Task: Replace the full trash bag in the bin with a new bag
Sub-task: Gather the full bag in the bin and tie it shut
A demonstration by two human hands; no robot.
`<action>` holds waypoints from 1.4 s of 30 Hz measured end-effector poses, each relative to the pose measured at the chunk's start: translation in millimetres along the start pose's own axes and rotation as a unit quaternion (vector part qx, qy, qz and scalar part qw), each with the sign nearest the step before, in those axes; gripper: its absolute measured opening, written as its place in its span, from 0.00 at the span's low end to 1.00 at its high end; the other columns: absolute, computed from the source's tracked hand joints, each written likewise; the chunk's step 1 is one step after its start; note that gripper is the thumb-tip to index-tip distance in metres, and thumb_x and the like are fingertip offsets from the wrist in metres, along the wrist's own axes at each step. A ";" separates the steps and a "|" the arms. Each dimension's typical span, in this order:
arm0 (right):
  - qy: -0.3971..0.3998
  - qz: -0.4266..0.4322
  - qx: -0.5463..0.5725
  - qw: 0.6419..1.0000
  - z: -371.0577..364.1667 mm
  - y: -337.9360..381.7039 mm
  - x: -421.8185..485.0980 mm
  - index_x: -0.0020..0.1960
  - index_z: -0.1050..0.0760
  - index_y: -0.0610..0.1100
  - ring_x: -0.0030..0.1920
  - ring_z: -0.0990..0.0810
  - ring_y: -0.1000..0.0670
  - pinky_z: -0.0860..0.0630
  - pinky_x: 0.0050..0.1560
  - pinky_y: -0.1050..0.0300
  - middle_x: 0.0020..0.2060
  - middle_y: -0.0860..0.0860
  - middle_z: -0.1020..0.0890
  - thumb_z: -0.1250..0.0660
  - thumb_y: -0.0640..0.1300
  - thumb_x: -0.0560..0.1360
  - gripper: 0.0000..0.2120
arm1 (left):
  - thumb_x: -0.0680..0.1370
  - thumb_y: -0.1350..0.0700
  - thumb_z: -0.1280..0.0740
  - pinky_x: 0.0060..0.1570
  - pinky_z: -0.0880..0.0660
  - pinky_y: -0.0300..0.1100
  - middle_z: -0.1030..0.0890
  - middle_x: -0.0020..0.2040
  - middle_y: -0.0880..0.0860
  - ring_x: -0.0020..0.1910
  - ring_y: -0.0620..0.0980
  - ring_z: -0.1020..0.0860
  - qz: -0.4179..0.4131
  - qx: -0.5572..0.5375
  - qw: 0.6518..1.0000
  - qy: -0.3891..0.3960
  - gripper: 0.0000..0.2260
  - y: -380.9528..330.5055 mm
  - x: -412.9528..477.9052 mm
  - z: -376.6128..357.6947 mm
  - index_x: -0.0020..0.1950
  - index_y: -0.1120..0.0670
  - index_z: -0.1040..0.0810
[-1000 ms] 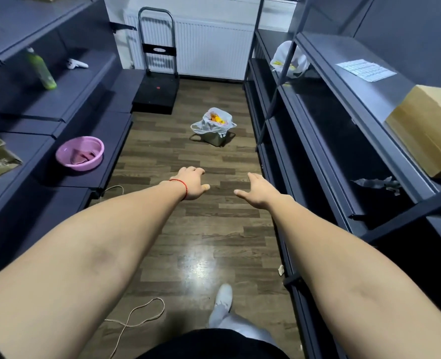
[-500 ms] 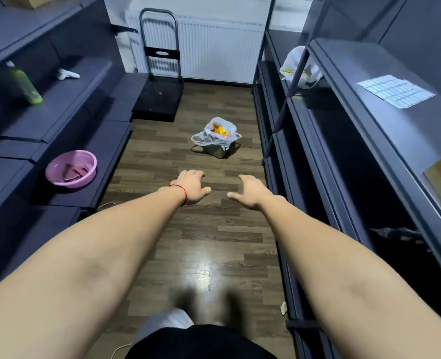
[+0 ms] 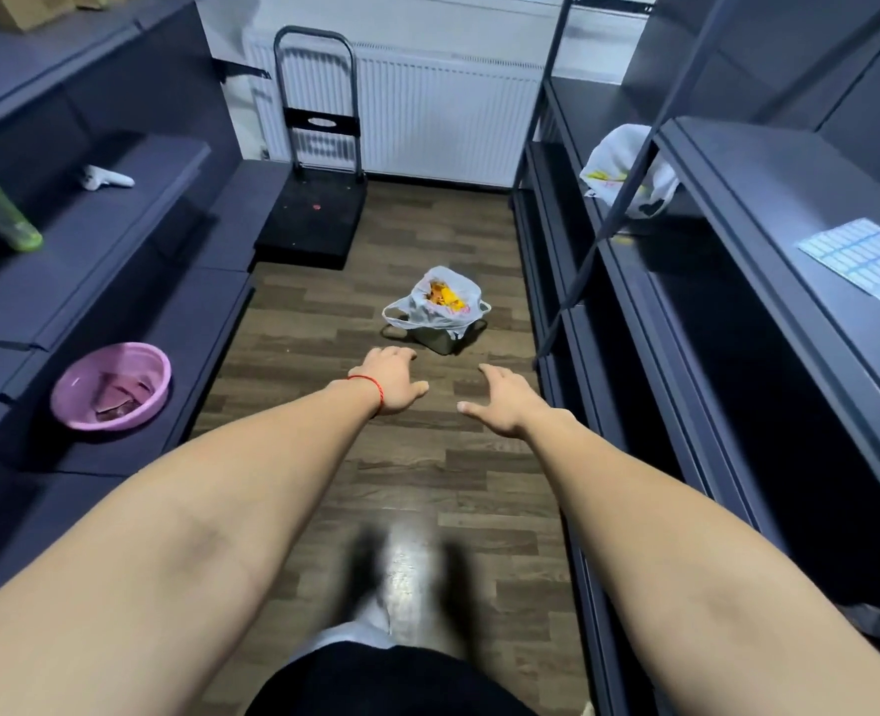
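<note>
A narrow aisle of wood-plank floor (image 3: 417, 472) runs away from the viewer between two banks of dark grey shelving: the left shelves (image 3: 117, 240) and the right shelves (image 3: 768, 209). A white radiator (image 3: 443, 121) closes the far end, with a black folding hand trolley (image 3: 316, 198) parked in front of it, handle upright.

Two bare forearms reach forward down the middle of the aisle. The left hand (image 3: 390, 379), with a red string at the wrist, is palm down with fingers loosely curled and thumb out, holding nothing. The right hand (image 3: 502, 400) is also palm down, fingers spread, empty.

Just beyond the fingertips, on the floor slightly right of centre, stands a small dark bin (image 3: 440, 339), upright with its mouth facing the ceiling. A full white trash bag (image 3: 440, 302) sits in it, bulging above the rim, with orange and yellow rubbish showing at the open top. The bag's two handle loops flop outward to left and right.

A pink basin (image 3: 112, 387) rests on a low left shelf and a green bottle (image 3: 1, 214) higher up. On the right shelves lie a white plastic bag (image 3: 626, 167) and a sheet of labels (image 3: 864, 261).
</note>
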State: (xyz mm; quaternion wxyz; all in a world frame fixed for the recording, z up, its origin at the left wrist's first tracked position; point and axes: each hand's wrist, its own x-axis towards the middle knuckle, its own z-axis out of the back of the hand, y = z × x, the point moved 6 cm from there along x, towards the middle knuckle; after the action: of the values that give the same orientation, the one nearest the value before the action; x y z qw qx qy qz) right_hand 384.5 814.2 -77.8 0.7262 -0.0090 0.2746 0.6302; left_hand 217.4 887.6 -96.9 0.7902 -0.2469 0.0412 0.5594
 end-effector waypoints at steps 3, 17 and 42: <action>-0.009 -0.006 0.016 1.000 20.4 10.3 37.1 0.77 0.46 0.42 0.76 0.42 0.42 0.42 0.75 0.48 0.76 0.43 0.40 0.36 0.61 0.74 0.40 | 0.76 0.42 0.37 0.70 0.37 0.57 0.36 0.75 0.57 0.73 0.59 0.39 -0.008 0.005 1.000 0.005 0.31 8.0 35.8 21.9 0.74 0.55 0.39; -0.008 -0.031 0.033 0.999 65.3 -7.8 193.1 0.76 0.43 0.41 0.77 0.45 0.42 0.46 0.76 0.49 0.75 0.42 0.38 0.36 0.60 0.75 0.38 | 0.74 0.43 0.35 0.69 0.35 0.58 0.35 0.73 0.58 0.72 0.59 0.37 -0.011 -0.002 0.999 0.038 0.33 23.9 194.6 53.8 0.74 0.55 0.40; 0.006 -0.001 0.007 1.000 183.2 -62.7 489.5 0.73 0.37 0.44 0.77 0.47 0.41 0.49 0.75 0.50 0.73 0.45 0.34 0.37 0.60 0.75 0.33 | 0.76 0.46 0.35 0.71 0.39 0.55 0.37 0.75 0.56 0.74 0.58 0.41 0.056 -0.054 0.996 0.046 0.32 -0.1 484.7 125.4 0.76 0.54 0.43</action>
State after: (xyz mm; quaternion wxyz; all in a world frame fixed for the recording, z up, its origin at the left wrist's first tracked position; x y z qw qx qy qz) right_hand 540.1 1312.7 -144.0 0.7252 -0.0082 0.2838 0.6273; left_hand 370.8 1361.0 -152.5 0.7402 -0.3118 0.0614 0.5925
